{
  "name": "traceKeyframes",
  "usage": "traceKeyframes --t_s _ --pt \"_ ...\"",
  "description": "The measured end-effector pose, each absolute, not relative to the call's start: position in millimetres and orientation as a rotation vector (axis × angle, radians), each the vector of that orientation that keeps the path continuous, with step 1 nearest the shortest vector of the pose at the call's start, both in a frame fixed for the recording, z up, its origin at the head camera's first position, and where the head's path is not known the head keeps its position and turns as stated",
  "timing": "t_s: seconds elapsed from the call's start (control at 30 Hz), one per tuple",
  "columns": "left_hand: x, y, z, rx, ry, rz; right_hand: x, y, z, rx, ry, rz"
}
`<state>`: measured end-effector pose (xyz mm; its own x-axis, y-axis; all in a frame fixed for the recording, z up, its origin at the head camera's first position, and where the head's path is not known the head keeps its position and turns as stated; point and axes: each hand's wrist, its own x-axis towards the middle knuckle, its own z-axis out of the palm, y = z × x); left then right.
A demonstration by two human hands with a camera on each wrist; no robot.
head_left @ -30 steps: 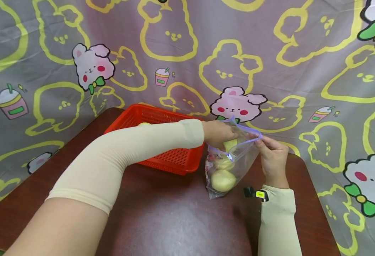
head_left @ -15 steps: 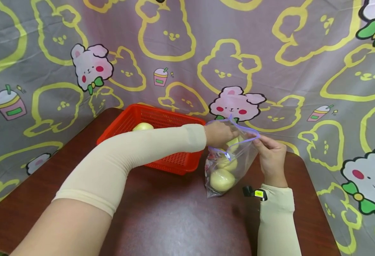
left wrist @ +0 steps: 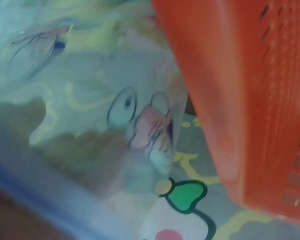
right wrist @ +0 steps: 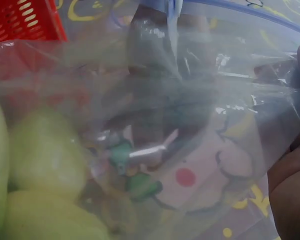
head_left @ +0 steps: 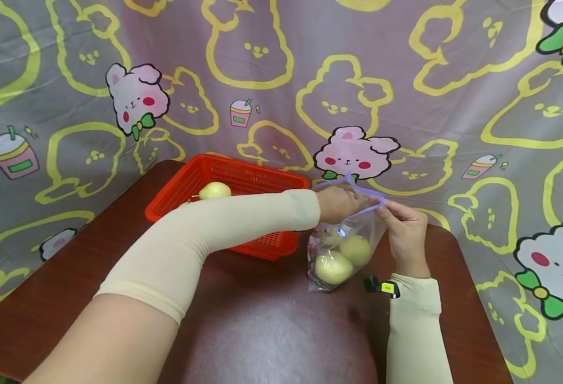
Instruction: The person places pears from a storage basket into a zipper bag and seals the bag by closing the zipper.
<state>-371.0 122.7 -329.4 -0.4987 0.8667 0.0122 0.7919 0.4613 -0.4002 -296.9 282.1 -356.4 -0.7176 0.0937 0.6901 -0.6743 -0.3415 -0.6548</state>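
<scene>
A clear zip bag point(head_left: 321, 277) with a purple zip edge stands on the table, its mouth spread apart. Pale yellow-green pears point(head_left: 333, 268) lie low inside it. My left hand point(head_left: 338, 204) reaches into the bag's mouth, above the pears. Through the plastic in the left wrist view, the thumb and fingers point(left wrist: 85, 160) stand apart with nothing between them. My right hand point(head_left: 407, 229) pinches the right corner of the bag's mouth between thumb and fingers. In the right wrist view the pears point(right wrist: 45, 155) gather at the lower left.
A red plastic basket point(head_left: 274, 248) stands left of the bag on the brown table point(head_left: 262, 320). Inside it lies a pear point(head_left: 215, 190), partly behind the left sleeve point(head_left: 243, 218). A patterned curtain point(head_left: 272, 53) hangs close behind the table.
My left hand has let go of a pear, which dropped beside the others in the bag. The left arm shifted slightly right. The right hand keeps its pinch on the bag.
</scene>
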Motion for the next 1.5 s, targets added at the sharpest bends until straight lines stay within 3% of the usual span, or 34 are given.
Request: traceKeyframes --t_s 0.5,0.7,0.77,0.97,1.2,1.5 --pt "-370 114 -322 -1.516 -3.138 0.349 -296 283 -354 0.75 -1.453 2.079" --pt "-358 102 -302 -1.061 -3.42 0.02 -297 286 -353 0.73 -1.412 2.079" --pt "-366 103 -305 -0.894 -3.464 -0.039 -296 287 -353 0.733 -1.408 2.077" --pt "-412 114 -336 -1.016 -3.253 0.427 -296 287 -353 0.729 -1.401 2.087" --pt "-354 97 -290 -0.908 -3.338 0.335 -296 286 -355 0.71 -1.404 2.12" --pt "-358 86 -291 -1.012 -3.363 0.176 -294 286 -356 0.74 -1.432 2.09"
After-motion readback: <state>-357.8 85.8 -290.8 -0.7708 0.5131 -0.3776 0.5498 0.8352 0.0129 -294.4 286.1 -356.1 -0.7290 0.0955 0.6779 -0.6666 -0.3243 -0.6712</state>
